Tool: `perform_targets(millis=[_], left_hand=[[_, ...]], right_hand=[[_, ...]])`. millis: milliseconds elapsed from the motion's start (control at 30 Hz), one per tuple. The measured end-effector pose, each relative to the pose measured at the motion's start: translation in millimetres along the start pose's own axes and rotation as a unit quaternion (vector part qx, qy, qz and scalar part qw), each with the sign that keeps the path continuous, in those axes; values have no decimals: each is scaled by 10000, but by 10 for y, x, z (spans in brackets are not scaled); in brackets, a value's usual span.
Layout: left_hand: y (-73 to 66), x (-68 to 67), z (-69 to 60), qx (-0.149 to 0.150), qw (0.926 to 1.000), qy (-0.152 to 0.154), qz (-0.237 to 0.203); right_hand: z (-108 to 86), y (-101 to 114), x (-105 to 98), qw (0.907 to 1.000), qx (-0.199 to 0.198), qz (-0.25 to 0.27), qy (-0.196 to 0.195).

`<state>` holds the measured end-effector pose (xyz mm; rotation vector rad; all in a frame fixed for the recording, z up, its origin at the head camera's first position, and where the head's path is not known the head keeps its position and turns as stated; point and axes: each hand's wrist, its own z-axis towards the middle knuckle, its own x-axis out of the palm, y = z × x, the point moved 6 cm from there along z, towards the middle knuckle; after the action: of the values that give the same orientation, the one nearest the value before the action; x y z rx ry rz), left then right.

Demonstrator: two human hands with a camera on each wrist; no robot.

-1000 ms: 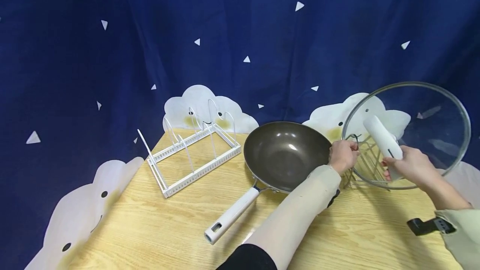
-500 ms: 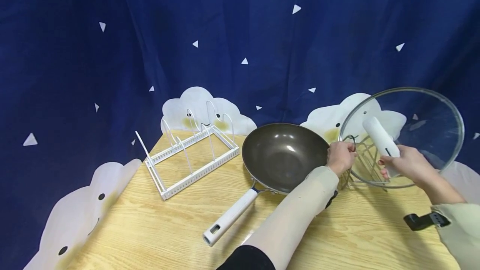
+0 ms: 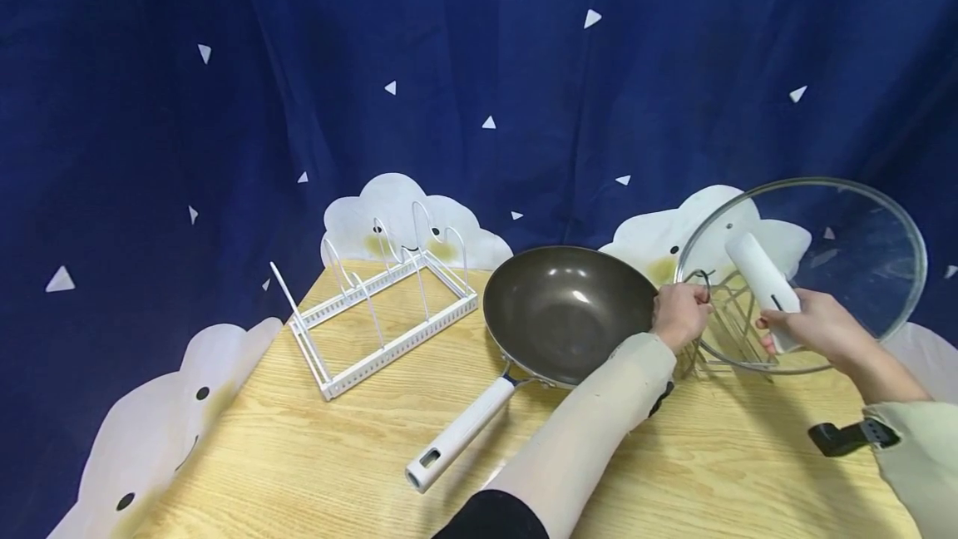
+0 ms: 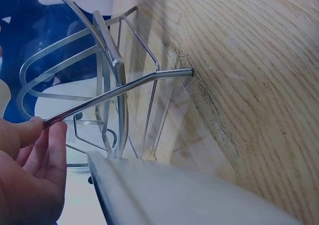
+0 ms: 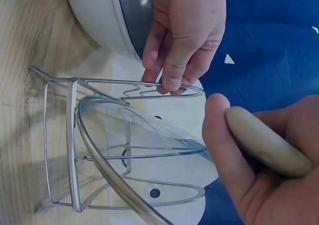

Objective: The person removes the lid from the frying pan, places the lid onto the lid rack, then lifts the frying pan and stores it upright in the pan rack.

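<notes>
On the wooden surface [image 3: 299,456], nearest, sits a white-handled wok [image 3: 565,314]. Beyond its right side, the right hand [image 3: 823,329] grips the handle [image 3: 758,273] of a glass lid [image 3: 846,227], tilted within the metal rack [image 5: 72,145]; the left hand's [image 3: 683,314] fingers pinch that rack's wire. Farther left stands a white rack [image 3: 404,345], before a blue curtain [image 3: 449,40].

The wire rack [image 5: 72,145] is bare metal, smooth and shiny. The lid [image 3: 853,256] is clear, glossy glass edged by a metal rim [image 5: 103,164]; its knob handle [image 3: 759,273] looks like smooth, satin plastic. Inside, the wok [image 3: 561,323] has a dark, glossy coating; the wok's handle [image 3: 464,431] seems matt plastic. The tabletop [image 4: 269,80] is grained wood or wood-look laminate, with one rough, scuffed streak. The curtain [image 3: 449,32] is matt cloth.
</notes>
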<state>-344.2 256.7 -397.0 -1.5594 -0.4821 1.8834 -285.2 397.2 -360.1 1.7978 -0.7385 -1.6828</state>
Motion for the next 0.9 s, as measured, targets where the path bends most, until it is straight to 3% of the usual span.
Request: perform_targets(millis=[267,400,700,900], left_hand=[[4,0,-11,25,9999,50,-143],[-4,-16,-6,55,10000,-33,-6],[6,14,1,-6,9999,-85,107],[-2,16,5,25,9999,-56,108]], right_hand=[[3,-24,8,9999,56,-61,144],[5,-8,23,9999,38,22,122],[-17,30,37,9998,38,-206,-4],[-33,63,7,9978,-10,-596,-306]])
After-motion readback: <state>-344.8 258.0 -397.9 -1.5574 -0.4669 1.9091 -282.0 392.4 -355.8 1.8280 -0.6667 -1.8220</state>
